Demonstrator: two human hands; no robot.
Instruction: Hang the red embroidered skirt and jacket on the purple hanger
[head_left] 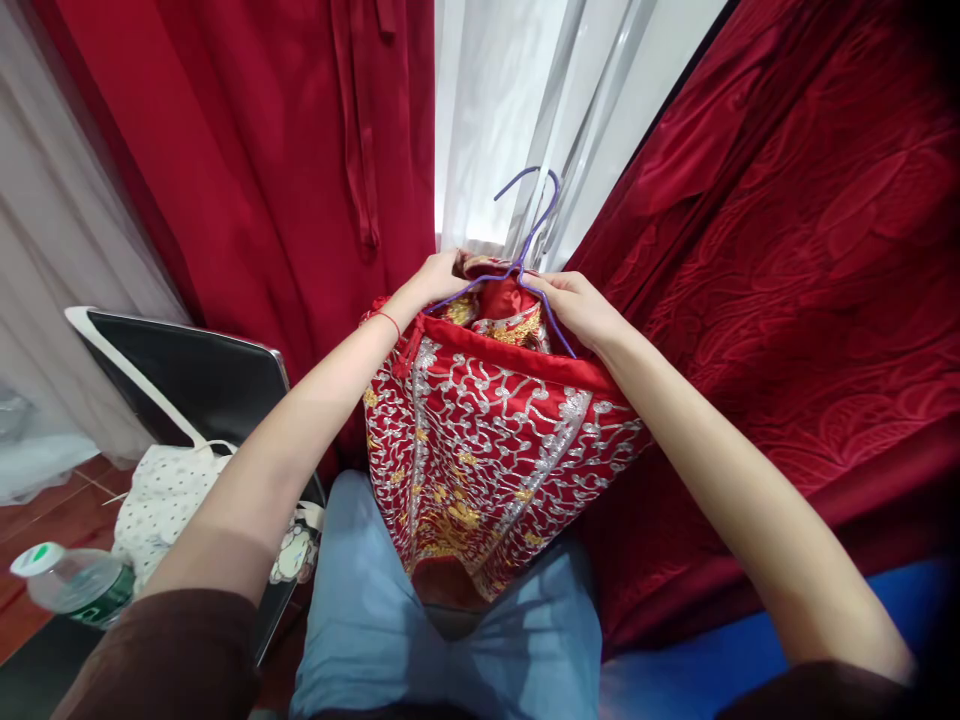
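A red garment with silver and gold embroidery hangs from a purple wire hanger in front of me, its hem falling over my lap. My left hand grips the garment's left shoulder at the hanger, fingers curled over the cloth. My right hand closes on the right shoulder, over the hanger's purple arm. A thin red string circles my left wrist. The hanger's hook stands free above both hands.
Red curtains hang at left and right, with white drapes between them. A black chair at left carries a white dotted bag. A plastic water bottle lies at lower left. Blue fabric is at lower right.
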